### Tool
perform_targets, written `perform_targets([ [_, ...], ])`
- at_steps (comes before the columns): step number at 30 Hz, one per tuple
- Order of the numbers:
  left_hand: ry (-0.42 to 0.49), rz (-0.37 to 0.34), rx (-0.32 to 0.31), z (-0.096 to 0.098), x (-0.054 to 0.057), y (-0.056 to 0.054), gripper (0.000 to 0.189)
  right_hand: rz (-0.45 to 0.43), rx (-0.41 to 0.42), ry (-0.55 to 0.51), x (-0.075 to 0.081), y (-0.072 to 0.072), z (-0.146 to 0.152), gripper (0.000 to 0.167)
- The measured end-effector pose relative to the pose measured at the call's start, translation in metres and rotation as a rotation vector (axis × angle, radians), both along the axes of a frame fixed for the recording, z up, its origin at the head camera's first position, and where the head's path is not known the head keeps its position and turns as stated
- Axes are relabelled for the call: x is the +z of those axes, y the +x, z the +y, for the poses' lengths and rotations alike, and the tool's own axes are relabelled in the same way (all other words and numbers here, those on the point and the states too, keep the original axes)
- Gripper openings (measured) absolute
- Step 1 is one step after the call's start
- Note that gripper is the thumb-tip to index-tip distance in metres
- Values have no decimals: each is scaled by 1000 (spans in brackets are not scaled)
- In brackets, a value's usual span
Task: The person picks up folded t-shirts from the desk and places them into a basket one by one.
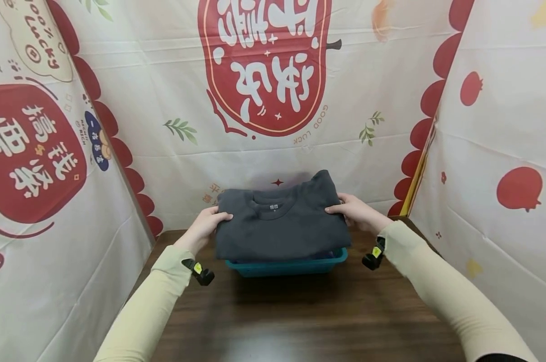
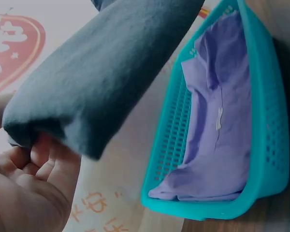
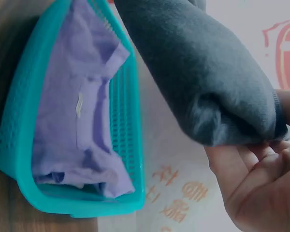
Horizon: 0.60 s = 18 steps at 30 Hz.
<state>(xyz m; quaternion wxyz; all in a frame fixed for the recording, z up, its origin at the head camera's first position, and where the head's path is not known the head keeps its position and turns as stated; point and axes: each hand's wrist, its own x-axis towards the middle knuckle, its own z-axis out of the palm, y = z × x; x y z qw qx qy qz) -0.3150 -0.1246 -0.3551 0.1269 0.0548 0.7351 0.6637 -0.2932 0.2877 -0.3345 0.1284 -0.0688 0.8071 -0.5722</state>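
A folded dark grey T-shirt [image 1: 279, 226] with its neckline facing up is held in the air between both hands. My left hand [image 1: 205, 225] grips its left edge, thumb on top and fingers beneath. On the opposite edge, my right hand [image 1: 356, 211] holds it the same way. Below the shirt stands a turquoise plastic basket [image 1: 286, 268], largely covered by it in the head view. Both wrist views show a folded purple garment [image 2: 222, 121] lying inside the basket, with a small white tag. A gap separates the grey shirt from the basket in those views.
The basket stands on a dark brown wooden table [image 1: 273, 322], near its back edge. White printed cloth [image 1: 164, 166] hangs behind the table and along both sides. Each wrist wears a small black camera [image 1: 202, 274] on a strap.
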Motion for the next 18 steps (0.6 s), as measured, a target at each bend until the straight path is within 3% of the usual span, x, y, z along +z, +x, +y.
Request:
perform_targets([
  [10, -67, 12, 38, 19, -23, -40, 40, -45, -46, 43, -31, -46, 1, 62],
  [18, -150, 38, 45, 30, -43, -51, 30, -104, -67, 44, -57, -60, -9, 68],
])
